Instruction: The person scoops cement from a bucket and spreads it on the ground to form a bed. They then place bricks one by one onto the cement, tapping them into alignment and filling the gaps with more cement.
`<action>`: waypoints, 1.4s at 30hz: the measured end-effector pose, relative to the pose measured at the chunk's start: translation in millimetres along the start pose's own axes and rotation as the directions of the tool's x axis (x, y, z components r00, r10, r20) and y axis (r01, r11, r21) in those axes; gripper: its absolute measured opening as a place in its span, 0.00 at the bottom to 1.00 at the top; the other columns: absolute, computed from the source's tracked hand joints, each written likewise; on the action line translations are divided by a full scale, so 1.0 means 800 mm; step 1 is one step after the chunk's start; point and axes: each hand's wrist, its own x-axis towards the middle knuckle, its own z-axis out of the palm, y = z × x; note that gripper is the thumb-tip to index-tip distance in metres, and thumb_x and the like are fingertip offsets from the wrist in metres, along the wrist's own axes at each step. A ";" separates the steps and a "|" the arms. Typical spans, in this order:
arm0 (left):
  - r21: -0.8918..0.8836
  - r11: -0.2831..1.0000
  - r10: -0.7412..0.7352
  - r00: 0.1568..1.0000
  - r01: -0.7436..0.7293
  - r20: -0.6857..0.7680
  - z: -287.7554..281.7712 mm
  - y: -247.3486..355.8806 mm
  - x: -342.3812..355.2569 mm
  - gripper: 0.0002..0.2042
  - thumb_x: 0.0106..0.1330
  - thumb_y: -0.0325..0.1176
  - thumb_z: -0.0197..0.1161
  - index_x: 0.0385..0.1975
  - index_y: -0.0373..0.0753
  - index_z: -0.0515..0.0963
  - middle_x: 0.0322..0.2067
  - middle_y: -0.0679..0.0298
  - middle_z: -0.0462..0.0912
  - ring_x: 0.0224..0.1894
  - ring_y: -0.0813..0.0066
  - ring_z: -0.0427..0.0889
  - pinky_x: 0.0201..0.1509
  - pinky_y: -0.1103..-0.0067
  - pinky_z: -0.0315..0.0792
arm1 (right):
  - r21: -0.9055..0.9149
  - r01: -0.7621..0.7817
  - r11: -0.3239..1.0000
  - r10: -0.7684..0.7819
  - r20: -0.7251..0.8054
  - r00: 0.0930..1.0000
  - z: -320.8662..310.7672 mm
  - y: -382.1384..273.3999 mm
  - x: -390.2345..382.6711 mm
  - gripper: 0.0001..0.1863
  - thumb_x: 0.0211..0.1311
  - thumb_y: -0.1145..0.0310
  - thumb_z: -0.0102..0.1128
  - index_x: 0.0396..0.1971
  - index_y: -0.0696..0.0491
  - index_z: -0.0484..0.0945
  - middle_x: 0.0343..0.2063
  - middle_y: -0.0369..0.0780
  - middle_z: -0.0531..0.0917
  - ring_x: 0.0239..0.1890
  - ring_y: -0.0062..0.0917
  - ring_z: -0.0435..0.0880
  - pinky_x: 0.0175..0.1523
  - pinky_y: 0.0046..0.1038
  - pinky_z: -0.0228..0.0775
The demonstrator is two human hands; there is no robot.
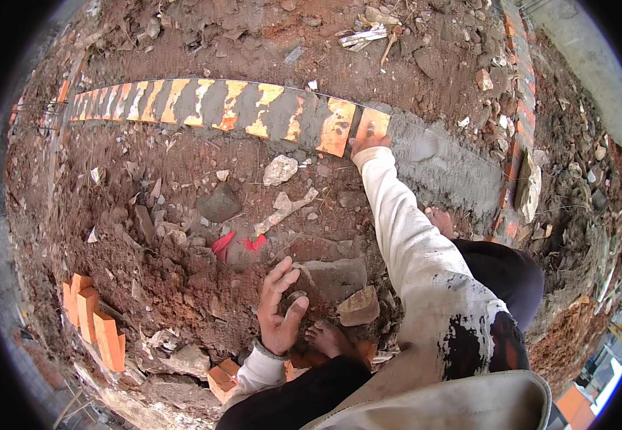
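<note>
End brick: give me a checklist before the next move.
1. Right hand on end brick: ok, at its near end.
2. Joint to the neighbouring brick filled: not ok, a dark gap shows.
3. Mortar spread to its right: ok.
4. Left hand free: ok, open, seemingly empty.
5. Right foot clear of mortar: cannot tell, very close.
6. End brick level: cannot tell.

Red scraps (255, 244): two bright pieces on brown soil (203, 154), 8 o'clock from the middle of the view.
Pale elongated piece (286, 211): just beside the red, toward 9 o'clock.
Dark stone (219, 204): rounded, 9 o'clock.
Whitish rock (280, 170): lumpy, 11 o'clock.
Crumpled pale scrap (363, 37): between 12 and 1 o'clock.
Grey concrete surface (583, 64): 2 o'clock.
Long pale stone (531, 188): 3 o'clock.
Tan stone (359, 306): blocky, 5 o'clock.
</note>
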 end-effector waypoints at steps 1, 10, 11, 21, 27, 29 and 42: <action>0.011 1.000 0.017 1.000 -0.017 -0.008 -0.001 0.000 0.001 0.21 0.64 0.37 0.63 0.54 0.33 0.74 0.61 0.49 0.69 0.63 0.54 0.69 0.67 0.65 0.60 | 0.006 0.010 1.000 -0.010 -0.002 1.000 0.001 -0.002 -0.001 0.44 0.68 0.39 0.39 0.72 0.57 0.47 0.37 0.42 0.84 0.37 0.34 0.78 0.53 0.40 0.51; -0.073 0.997 0.033 0.999 -0.033 0.000 0.006 0.011 -0.008 0.21 0.65 0.37 0.63 0.54 0.33 0.74 0.62 0.49 0.69 0.64 0.55 0.68 0.67 0.65 0.60 | 0.051 0.093 0.994 -0.097 0.082 0.992 0.028 0.041 0.036 0.48 0.65 0.39 0.46 0.73 0.55 0.42 0.60 0.50 0.72 0.65 0.42 0.64 0.59 0.41 0.56; -0.073 0.997 0.036 0.999 -0.036 0.005 0.008 0.009 -0.005 0.21 0.65 0.37 0.63 0.54 0.33 0.74 0.62 0.49 0.69 0.64 0.55 0.68 0.67 0.65 0.60 | 0.051 0.067 0.996 -0.068 0.020 0.998 0.026 0.049 0.033 0.48 0.64 0.40 0.48 0.73 0.55 0.42 0.63 0.51 0.66 0.67 0.44 0.60 0.62 0.43 0.54; -0.046 0.999 -0.001 1.000 0.000 -0.012 0.002 0.001 -0.010 0.20 0.65 0.36 0.63 0.54 0.34 0.75 0.62 0.49 0.69 0.64 0.55 0.68 0.67 0.65 0.61 | -0.167 0.265 0.950 -0.276 -0.048 0.960 -0.002 0.019 -0.045 0.45 0.60 0.53 0.54 0.71 0.60 0.47 0.70 0.54 0.52 0.73 0.52 0.47 0.74 0.46 0.39; 0.028 0.999 0.046 0.999 -0.046 -0.010 0.008 0.006 0.001 0.20 0.65 0.36 0.62 0.54 0.33 0.75 0.61 0.49 0.69 0.63 0.55 0.69 0.66 0.66 0.61 | -0.260 0.258 0.931 -0.277 -0.038 0.960 0.009 0.021 -0.035 0.46 0.62 0.47 0.53 0.70 0.61 0.49 0.70 0.47 0.55 0.73 0.53 0.44 0.75 0.48 0.36; 0.003 0.999 0.045 0.999 -0.045 -0.019 0.010 0.010 0.005 0.20 0.65 0.36 0.62 0.54 0.33 0.75 0.61 0.49 0.69 0.64 0.55 0.69 0.66 0.65 0.61 | -0.258 0.288 0.922 -0.307 -0.036 0.951 0.004 0.024 -0.031 0.46 0.62 0.46 0.53 0.70 0.61 0.49 0.71 0.47 0.55 0.73 0.54 0.43 0.74 0.50 0.36; 0.443 0.862 0.428 0.824 -0.248 -0.372 -0.173 0.042 -0.044 0.22 0.63 0.33 0.66 0.58 0.39 0.73 0.61 0.52 0.69 0.63 0.54 0.69 0.66 0.66 0.64 | 0.200 0.499 0.843 -0.449 -0.248 0.858 -0.005 0.186 0.148 0.41 0.48 0.56 0.72 0.62 0.56 0.67 0.53 0.52 0.76 0.51 0.45 0.77 0.55 0.41 0.70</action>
